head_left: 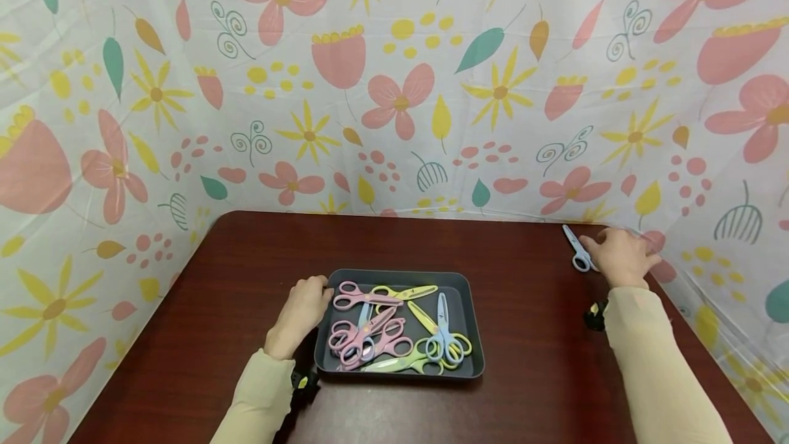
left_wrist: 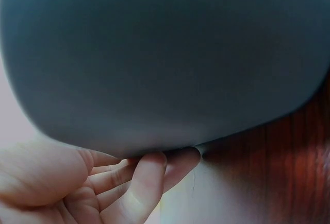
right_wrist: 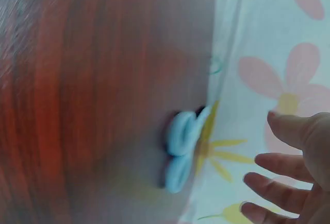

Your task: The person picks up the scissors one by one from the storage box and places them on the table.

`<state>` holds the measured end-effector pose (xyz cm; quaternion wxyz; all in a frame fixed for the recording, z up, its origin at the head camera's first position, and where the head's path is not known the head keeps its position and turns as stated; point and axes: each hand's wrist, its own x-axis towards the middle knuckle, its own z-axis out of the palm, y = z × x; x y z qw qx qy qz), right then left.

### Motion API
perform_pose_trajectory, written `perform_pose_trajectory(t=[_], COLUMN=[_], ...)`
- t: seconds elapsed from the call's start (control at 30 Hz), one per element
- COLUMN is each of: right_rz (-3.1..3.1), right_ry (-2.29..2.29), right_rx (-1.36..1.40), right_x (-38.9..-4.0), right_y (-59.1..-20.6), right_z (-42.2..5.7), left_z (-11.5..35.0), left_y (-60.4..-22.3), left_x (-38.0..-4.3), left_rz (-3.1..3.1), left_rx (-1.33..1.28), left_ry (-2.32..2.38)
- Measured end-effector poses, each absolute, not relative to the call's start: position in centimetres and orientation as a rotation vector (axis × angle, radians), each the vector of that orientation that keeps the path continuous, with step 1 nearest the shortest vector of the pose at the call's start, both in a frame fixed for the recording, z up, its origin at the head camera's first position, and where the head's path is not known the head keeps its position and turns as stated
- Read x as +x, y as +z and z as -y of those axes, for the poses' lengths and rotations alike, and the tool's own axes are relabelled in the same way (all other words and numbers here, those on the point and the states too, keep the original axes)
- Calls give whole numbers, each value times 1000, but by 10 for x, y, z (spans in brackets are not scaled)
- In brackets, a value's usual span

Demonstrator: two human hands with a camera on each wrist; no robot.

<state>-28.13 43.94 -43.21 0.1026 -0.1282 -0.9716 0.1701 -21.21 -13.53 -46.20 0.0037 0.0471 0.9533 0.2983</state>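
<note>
My left hand (head_left: 302, 310) is at the left side of a dark grey tray (head_left: 477, 334), its fingertips at the rim. In the left wrist view the tray's outer surface (left_wrist: 165, 59) fills most of the picture, and the thumb and fingers grip its edge. Several pink, yellow, green and blue scissors lie piled in the tray, among them a blue pair (head_left: 442, 334) on top at the right. My right hand (head_left: 619, 257) is at the table's far right corner, fingers spread and holding nothing. Close beside it lies another pair of blue scissors (head_left: 578, 250), apart from the fingers in the right wrist view.
The dark red-brown wooden table (head_left: 524, 307) carries the tray near its middle. A flower-printed curtain (head_left: 394, 88) hangs along the table's back and both sides, close to the right hand. Each wrist has a dark strap (head_left: 303, 384) on it.
</note>
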Motion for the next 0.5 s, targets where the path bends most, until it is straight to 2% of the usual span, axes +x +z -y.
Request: perform_pose_trajectory(t=[0.5], right_rz=[2822], right_ry=[412], right_rx=[-80], right_x=[-265], right_y=[-397], right_z=[-381], left_z=[135], left_y=[-461], left_x=[-211], left_rz=[-2981], left_rx=[145], left_ry=[957])
